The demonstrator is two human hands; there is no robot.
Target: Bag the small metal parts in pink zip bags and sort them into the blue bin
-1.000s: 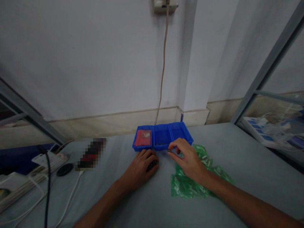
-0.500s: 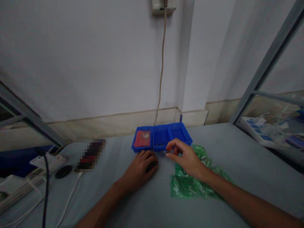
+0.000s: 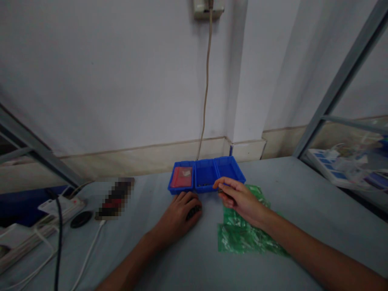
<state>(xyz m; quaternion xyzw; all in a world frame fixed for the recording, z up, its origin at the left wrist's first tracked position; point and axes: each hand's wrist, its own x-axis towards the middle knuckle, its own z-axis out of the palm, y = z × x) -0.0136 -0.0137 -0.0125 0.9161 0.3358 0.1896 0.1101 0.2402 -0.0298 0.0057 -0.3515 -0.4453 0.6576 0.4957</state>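
Observation:
My left hand (image 3: pixel 180 214) rests on the table at the front edge of the blue bins, fingers curled around a heap of small dark pieces (image 3: pixel 193 211) that shows between thumb and forefinger. Their kind is too small to tell. My right hand (image 3: pixel 238 199) is closed in a pinch in front of the middle blue bin (image 3: pixel 206 171), over the edge of the green plastic bags (image 3: pixel 242 238). What sits in its fingers is mostly hidden. A few tiny dark bits lie at the front of the middle bin.
The left blue bin (image 3: pixel 174 178) holds a red plastic bag (image 3: pixel 181 182); the right blue bin (image 3: pixel 228 167) adjoins. At left are a pixelated dark device (image 3: pixel 115 200), a black round disc (image 3: pixel 81 219), cables and a power strip (image 3: pixel 18 252). Metal frame posts (image 3: pixel 321 109) flank the table.
The fingers of my right hand have turned and folded inward, and the hand has shifted slightly right. My left hand stays in place.

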